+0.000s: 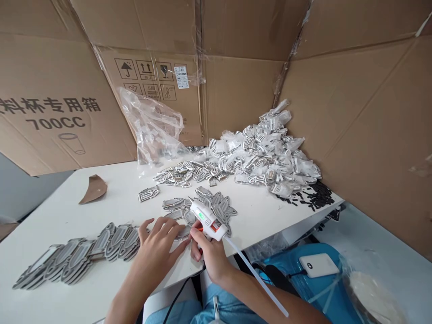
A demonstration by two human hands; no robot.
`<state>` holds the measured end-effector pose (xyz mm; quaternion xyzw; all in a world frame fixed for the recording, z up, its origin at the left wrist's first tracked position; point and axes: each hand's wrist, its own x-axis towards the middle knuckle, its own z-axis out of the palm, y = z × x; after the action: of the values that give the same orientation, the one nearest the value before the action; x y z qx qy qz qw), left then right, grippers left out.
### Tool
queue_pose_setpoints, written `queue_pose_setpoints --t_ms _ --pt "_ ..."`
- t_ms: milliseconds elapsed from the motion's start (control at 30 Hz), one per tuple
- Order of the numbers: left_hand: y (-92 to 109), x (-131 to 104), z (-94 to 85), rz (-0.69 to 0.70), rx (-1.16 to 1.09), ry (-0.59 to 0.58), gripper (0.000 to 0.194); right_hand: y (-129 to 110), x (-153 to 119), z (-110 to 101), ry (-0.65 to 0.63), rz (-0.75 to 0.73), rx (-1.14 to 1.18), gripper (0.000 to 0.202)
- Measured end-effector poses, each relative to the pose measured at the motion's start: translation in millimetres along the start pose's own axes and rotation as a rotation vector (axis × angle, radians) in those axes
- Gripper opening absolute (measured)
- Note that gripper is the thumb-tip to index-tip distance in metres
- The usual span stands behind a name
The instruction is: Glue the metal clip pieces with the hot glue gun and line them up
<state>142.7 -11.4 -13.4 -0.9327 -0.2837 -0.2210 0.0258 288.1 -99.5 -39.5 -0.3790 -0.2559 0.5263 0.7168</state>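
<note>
My right hand (207, 256) is closed around the handle of the glue gun (208, 219), fingers by its orange trigger (201, 229), probably so I can squeeze while the nozzle (191, 199) points away from me. The glue stick (256, 274) trails from the gun's back over my forearm (248, 292), seemingly leaving my grip unhindered. My left hand (160, 245), left of the gun, is loosely spread, thumb and index beside a plate (183, 233); I cannot tell whether they pinch it, perhaps to steady it. Loose plates (221, 207) lie around the gun's front, within easy reach; overlapping stacks (76, 261) sit farther left of it, apparently for order.
</note>
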Motion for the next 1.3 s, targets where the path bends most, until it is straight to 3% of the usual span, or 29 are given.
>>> queue_pose_setpoints --t_ms 167,467,700,833,933,1067,1300 --pt "5 -9 2.1 -0.021 0.005 0.007 0.019 0 0 -2 -0.020 -0.017 0.018 0.038" --pt "2 -28 -10.8 -0.025 0.004 0.011 0.023 -1 0 -4 -0.056 -0.008 0.052 0.029" --pt "11 -28 -7.5 -0.265 -0.114 -0.119 0.027 2 2 -5 -0.072 0.005 0.027 0.028" --pt "15 -25 -12.9 -0.459 -0.180 -0.183 0.029 1 1 -4 -0.080 0.010 0.030 0.029" --pt "12 -23 -18.4 -0.515 -0.242 -0.195 0.033 -1 0 -3 -0.080 0.014 0.034 0.032" --pt "12 -18 -24.9 -0.578 -0.401 -0.053 0.043 -2 -2 -2 -0.063 0.021 0.013 0.036" --pt "20 -11 -34.4 -0.744 -0.959 0.221 0.048 1 -5 -5 -0.091 -0.009 -0.044 0.041"
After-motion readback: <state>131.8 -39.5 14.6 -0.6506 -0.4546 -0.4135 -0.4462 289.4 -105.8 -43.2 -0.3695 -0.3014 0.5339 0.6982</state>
